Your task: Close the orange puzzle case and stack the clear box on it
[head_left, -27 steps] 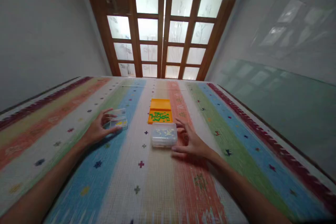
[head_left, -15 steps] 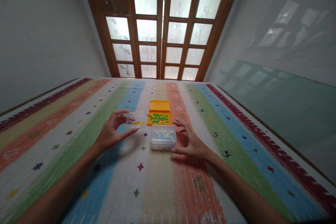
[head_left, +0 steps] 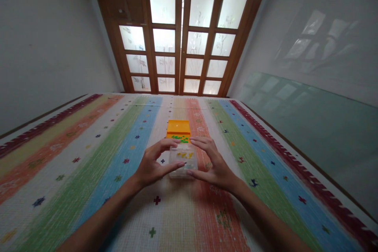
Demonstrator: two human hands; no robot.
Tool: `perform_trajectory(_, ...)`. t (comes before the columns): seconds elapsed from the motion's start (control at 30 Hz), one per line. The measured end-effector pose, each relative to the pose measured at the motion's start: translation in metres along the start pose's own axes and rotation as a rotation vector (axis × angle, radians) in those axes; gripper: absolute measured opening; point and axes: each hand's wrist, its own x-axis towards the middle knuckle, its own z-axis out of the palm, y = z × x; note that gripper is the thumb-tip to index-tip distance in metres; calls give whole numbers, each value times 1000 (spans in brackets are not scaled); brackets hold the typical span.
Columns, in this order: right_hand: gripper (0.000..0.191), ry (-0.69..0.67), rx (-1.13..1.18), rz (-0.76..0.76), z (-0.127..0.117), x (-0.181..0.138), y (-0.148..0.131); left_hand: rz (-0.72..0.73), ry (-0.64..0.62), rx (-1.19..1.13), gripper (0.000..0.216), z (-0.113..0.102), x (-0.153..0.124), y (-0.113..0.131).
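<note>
My left hand (head_left: 152, 165) holds a small clear plastic box (head_left: 183, 156) with yellow pieces inside, set on or just above a second clear box (head_left: 180, 173) lying on the striped mat. My right hand (head_left: 213, 163) closes on the same boxes from the right, fingers over the top and thumb low at the front. Which of the two boxes the right fingers press I cannot tell. Right behind the hands lies an orange tray (head_left: 178, 126) with small green pieces (head_left: 180, 138), partly hidden by my fingers.
A multicoloured striped mat (head_left: 124, 189) covers the surface. A wooden door with frosted glass panes (head_left: 180, 35) stands at the far end. A glass panel (head_left: 310, 126) runs along the right side, and a plain wall is on the left.
My left hand carried the small clear box from the left of the mat over to the clear box in the middle. My right hand rose from the mat and closed on the boxes.
</note>
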Motion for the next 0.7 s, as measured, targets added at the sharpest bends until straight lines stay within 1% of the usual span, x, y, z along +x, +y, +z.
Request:
perform_trajectory(0.17, 45, 12, 41, -61, 0, 11, -5, 49, -5, 22, 34, 3, 6, 4)
perform_trajectory(0.23, 39, 5, 43, -83, 0, 12, -4, 54, 1, 16, 33, 2, 8, 6)
perform_trajectory(0.37, 38, 14, 38, -110, -1, 13, -2, 46, -19, -26, 35, -1, 9, 8)
perform_trajectory(0.7, 42, 3, 171, -64, 7, 10, 3, -47, -17, -59, 23, -2, 4, 6)
